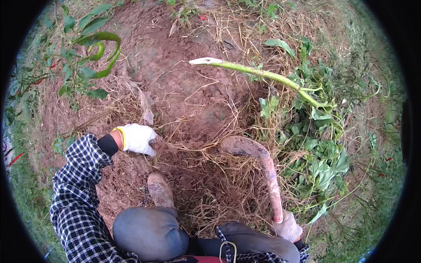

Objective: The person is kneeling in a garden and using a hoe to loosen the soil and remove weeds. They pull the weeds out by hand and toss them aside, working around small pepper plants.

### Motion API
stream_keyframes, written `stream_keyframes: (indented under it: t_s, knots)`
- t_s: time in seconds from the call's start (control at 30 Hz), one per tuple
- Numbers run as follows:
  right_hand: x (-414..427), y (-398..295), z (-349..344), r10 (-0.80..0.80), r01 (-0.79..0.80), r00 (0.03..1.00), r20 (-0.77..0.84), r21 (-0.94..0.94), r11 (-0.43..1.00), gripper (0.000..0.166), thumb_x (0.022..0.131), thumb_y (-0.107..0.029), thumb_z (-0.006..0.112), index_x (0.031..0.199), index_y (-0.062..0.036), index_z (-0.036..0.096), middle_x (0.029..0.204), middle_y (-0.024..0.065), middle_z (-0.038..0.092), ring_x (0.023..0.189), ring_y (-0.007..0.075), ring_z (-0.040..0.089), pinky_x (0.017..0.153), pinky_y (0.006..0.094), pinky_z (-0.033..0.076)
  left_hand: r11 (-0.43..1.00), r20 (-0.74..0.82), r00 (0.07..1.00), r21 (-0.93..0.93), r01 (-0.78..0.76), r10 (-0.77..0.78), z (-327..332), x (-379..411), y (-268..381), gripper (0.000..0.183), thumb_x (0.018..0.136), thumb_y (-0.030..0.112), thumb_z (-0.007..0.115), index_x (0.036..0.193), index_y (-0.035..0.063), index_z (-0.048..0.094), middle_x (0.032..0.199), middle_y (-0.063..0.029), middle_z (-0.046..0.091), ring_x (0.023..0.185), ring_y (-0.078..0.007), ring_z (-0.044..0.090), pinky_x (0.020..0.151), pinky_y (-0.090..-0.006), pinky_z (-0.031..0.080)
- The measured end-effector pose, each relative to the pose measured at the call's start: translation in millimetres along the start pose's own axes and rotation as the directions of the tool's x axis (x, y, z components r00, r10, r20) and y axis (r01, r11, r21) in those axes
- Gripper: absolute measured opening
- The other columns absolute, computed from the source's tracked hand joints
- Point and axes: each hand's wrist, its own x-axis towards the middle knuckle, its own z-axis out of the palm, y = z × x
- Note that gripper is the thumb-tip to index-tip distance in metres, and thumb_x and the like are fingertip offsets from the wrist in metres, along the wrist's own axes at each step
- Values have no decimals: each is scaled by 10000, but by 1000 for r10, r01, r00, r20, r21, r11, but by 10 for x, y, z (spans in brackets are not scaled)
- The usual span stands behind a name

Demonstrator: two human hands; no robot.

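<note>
My left hand (136,138), in a white glove with a yellow cuff, is low over the soil beside dry stems; whether it holds any of them cannot be told. My right hand (286,227), in a dirty pale glove, is at the lower right, closed at the near end of a long, hooked, mud-covered object (270,179). The exact kind of this object is unclear. Its rounded far end curves left over dry grass. Farther out lies a thick green plant stem (263,73) with a pale, slanted cut end pointing left.
Wilted leafy vines (324,171) lie along the right. A pepper plant with curled green peppers (105,70) stands at the upper left. Dry grass (210,210) covers soil before my knees, and a muddy shoe (160,190) is below my left hand.
</note>
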Motion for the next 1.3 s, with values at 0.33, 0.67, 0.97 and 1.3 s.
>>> stream_keyframes:
  t_s: [0.33,0.67,0.97,1.3]
  knots:
    - [325,-223,146,-40,42,981,-189,9,999,67,762,-59,680,827,-66,665,775,93,683,713,217,676,695,336,537,696,-837,346,-57,715,-424,-233,-1120,-945,271,785,284,715,987,118,642,884,-122,678,808,-352,666,683,-471,530]
    - [839,-942,156,-213,214,977,-18,90,973,113,798,-70,666,907,-41,664,783,77,670,711,175,647,680,318,523,921,-914,401,102,376,-62,-303,-750,27,413,613,4,660,1004,131,623,1361,-181,509,963,-341,609,799,-424,499]
    - [415,-255,-46,209,-184,974,-87,239,954,118,829,-109,640,924,-41,652,678,34,624,552,123,583,520,277,471,950,-883,468,126,286,-24,-163,-898,-219,584,579,40,697,1145,167,622,1080,-86,651,880,-313,614,776,-402,470]
    - [226,229,179,222,-131,969,-107,539,832,99,853,-68,632,906,0,583,567,-7,500,420,100,458,388,228,335,954,-652,744,-108,-280,145,-62,544,699,603,755,206,630,1348,154,526,1101,-124,655,998,-312,642,848,-415,521]
